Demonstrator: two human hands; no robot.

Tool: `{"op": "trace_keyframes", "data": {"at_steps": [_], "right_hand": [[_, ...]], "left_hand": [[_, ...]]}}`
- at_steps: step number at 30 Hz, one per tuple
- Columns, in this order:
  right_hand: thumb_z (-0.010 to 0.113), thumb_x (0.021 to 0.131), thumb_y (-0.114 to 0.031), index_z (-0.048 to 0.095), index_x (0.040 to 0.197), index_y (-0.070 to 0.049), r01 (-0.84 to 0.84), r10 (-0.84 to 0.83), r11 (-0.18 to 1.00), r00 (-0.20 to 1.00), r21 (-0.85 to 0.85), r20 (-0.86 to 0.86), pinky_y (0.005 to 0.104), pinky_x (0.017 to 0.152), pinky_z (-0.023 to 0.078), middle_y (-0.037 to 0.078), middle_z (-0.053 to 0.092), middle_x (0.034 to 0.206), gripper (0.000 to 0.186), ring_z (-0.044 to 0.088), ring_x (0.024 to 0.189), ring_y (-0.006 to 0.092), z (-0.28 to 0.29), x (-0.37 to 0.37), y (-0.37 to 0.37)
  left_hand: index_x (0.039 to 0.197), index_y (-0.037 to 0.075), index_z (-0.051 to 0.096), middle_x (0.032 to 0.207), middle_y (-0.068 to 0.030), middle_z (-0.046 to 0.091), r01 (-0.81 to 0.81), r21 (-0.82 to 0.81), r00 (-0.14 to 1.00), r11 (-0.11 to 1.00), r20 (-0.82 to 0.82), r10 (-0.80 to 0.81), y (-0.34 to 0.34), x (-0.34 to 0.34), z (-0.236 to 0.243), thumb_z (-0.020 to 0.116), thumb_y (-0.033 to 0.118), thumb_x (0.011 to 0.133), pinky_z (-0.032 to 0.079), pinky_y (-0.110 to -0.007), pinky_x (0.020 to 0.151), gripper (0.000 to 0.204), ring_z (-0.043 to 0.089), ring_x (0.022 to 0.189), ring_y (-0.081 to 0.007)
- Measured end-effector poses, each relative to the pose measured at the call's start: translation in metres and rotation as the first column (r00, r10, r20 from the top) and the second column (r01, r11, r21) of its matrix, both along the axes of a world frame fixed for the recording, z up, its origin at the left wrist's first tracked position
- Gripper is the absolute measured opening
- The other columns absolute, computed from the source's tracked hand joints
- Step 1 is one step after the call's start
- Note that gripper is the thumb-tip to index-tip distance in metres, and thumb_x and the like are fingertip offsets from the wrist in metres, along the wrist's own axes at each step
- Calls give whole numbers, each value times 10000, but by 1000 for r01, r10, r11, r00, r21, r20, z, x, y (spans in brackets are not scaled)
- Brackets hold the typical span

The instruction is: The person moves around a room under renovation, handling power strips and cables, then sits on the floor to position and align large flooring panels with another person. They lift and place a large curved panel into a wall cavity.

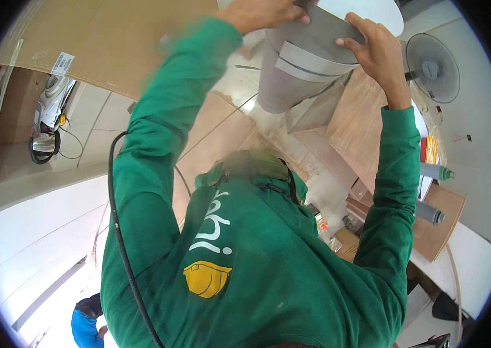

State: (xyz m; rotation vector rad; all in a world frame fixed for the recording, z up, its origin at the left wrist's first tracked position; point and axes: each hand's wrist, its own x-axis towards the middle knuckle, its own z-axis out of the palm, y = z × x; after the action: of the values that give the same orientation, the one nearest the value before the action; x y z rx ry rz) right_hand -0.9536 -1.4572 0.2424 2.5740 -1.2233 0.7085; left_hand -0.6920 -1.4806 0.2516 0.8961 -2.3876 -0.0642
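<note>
A grey flexible sheet [292,75], curved into a wide roll, stands at the top of the head view. A pale strip [309,62] crosses its face. My left hand [266,13] grips its upper edge on the left, thumb lying over the front; some of its fingers are cut off by the frame. On the right, my right hand [377,51] pinches the same sheet's edge between thumb and fingers. Both arms reach up and away, in green sleeves. Behind the roll shows a white rounded surface [373,10].
A large cardboard sheet [100,40] fills the upper left. Below it, a kettle [44,145] stands on a shelf. Brown boards [357,110] and grey tubes [430,213] lie to the right, near a fan [433,62]. A black cable [115,203] runs along my left arm. Another person's blue sleeve [86,329] shows lower left.
</note>
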Motion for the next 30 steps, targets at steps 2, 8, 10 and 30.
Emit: {"op": "trace_keyframes", "data": {"at_steps": [2,8,10,30], "right_hand": [[815,812,-331,670,1212,-180,28,-28,999,999,-23,-31,458,747,504,108,695,832,452,669,832,345,-13,-25,-25],[822,810,-295,667,1185,-153,99,-95,994,991,40,-91,447,706,489,112,684,826,429,642,790,344,-33,-62,-64],[822,814,-274,672,1159,-124,129,-119,987,987,95,-105,437,702,492,112,693,842,405,647,799,338,-39,-69,-72],[712,801,-142,670,900,-105,62,-69,997,977,40,201,323,757,460,12,692,778,114,658,827,166,-64,-71,-60]], "left_hand": [[924,26,670,914,-167,696,10,5,1000,1000,-5,-10,-25,-27,-15,786,133,761,505,-474,862,227,671,927,-364],[1072,93,738,959,-70,736,-77,-78,994,994,-83,70,-78,-68,-64,807,211,806,511,-389,864,300,684,924,-259],[1059,124,714,926,-43,712,-136,-90,990,987,31,139,-88,-79,-75,784,220,825,482,-384,940,262,676,946,-227],[946,53,646,957,-60,654,-66,9,986,998,153,64,-76,-101,-42,802,1,778,463,-507,1057,235,649,1030,-287]]}}
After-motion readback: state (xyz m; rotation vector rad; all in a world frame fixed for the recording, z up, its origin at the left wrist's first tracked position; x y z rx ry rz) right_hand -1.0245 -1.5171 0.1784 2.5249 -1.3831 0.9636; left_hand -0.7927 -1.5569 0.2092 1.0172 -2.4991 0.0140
